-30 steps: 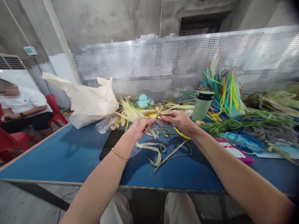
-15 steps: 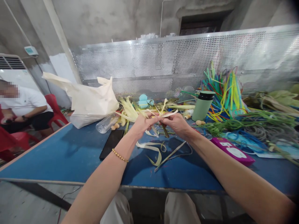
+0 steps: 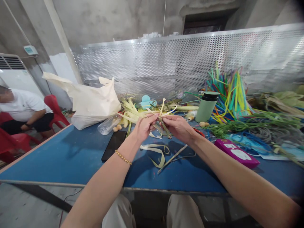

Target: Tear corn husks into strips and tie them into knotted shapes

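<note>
Both my hands meet above the middle of the blue table (image 3: 71, 161), pinching a small bundle of pale plant strips (image 3: 162, 109) that look like dried husk or leaf. My left hand (image 3: 143, 126) is closed on the bundle from the left, a gold bead bracelet on its wrist. From the right, my right hand (image 3: 179, 127) grips it with thumb and fingers. Strip ends stick up and out to the sides, and a darker greenish end hangs down between the hands. Loose pale strips (image 3: 161, 156) lie curled on the table below. The exact fingertip hold is partly hidden.
Left of my hands are a black phone (image 3: 114, 145), a clear plastic bottle (image 3: 106, 126) and a white bag (image 3: 95, 106). To the right stand a green tumbler (image 3: 206, 109), a magenta packet (image 3: 237, 154), and colourful strips (image 3: 234, 95). A seated person (image 3: 26, 107) is at far left.
My hands have drawn slightly apart and turned, so the bundle stands more upright with its darker end showing below. At left, the seated person has leaned and shifted their arms.
</note>
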Demonstrator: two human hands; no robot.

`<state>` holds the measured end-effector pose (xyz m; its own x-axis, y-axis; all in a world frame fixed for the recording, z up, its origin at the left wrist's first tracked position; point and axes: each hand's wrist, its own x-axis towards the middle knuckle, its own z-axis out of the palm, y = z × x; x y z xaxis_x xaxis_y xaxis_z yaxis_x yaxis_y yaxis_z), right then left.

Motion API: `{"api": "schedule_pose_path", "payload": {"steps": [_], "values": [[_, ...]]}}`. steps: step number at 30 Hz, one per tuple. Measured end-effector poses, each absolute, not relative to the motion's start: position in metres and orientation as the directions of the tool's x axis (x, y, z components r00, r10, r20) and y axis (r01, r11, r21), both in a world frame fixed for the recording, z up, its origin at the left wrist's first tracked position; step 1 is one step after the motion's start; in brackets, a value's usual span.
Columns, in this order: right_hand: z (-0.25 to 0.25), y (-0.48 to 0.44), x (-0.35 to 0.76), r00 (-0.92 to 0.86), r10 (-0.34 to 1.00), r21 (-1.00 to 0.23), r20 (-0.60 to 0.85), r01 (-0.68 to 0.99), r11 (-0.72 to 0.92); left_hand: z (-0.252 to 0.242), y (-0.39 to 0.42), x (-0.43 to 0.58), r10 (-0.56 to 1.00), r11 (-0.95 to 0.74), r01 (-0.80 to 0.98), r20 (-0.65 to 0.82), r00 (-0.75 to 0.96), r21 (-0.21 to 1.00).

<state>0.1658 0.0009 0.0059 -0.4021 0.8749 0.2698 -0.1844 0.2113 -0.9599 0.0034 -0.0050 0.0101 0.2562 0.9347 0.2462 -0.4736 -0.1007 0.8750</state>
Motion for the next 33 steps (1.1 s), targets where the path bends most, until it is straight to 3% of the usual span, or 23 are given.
{"api": "schedule_pose_path", "payload": {"steps": [3,9,15,19,26,33], "values": [[0.008,-0.002,0.163,-0.396,0.886,-0.961,0.241,-0.227,0.160,0.008,-0.004,0.004,0.942,-0.123,-0.466,0.251,0.222,0.876],[0.003,0.001,0.162,-0.293,0.923,-0.968,0.251,-0.059,0.244,0.005,-0.003,0.005,0.951,-0.105,-0.481,0.230,0.208,0.871],[0.002,-0.002,0.162,-0.376,0.879,-0.956,0.294,-0.127,0.265,0.008,-0.003,0.004,0.936,-0.006,-0.551,0.199,0.290,0.834],[0.003,-0.003,0.162,-0.391,0.877,-0.956,0.279,-0.026,0.292,0.007,-0.002,0.004,0.953,0.024,-0.543,0.146,0.267,0.840],[-0.009,0.037,0.185,-0.033,0.975,-0.965,0.222,0.133,0.224,0.004,0.000,0.006,0.985,0.131,-0.431,-0.068,0.158,0.893],[-0.007,0.073,0.218,0.170,0.942,-0.922,0.289,0.314,0.226,0.006,-0.003,0.005,0.989,0.028,-0.307,0.018,0.146,0.951]]}}
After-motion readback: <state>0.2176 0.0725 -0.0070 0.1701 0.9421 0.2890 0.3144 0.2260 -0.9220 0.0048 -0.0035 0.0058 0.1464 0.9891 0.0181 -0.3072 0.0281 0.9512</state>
